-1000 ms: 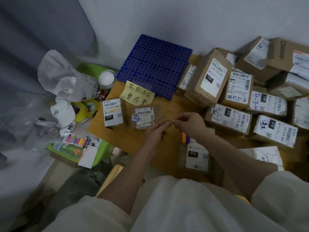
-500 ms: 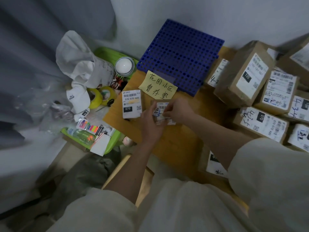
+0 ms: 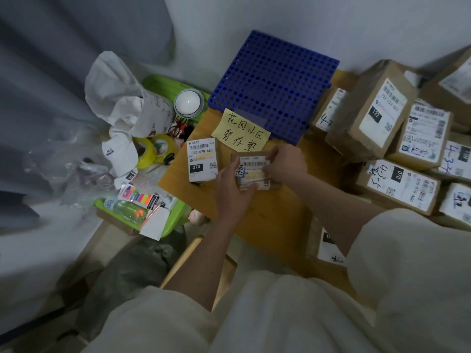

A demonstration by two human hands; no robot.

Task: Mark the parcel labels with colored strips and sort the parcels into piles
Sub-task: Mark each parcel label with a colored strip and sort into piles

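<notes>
A small brown parcel with a white barcode label lies on the wooden table, below a yellow handwritten note. My left hand grips its left and lower edge. My right hand presses on the right part of its label, where a pale yellow strip shows. Left of it stands a white-labelled parcel marked 070. A pad of colored strips lies in the green tray at the left.
A blue perforated mat lies at the table's back. Several labelled cardboard parcels are piled at the right, one more near my right arm. Yellow tape rolls, a white cup and a white bag crowd the left.
Both hands moved from the table's middle up to the small parcel. My left hand now grips it and my right hand presses on its label. The view shifted left.
</notes>
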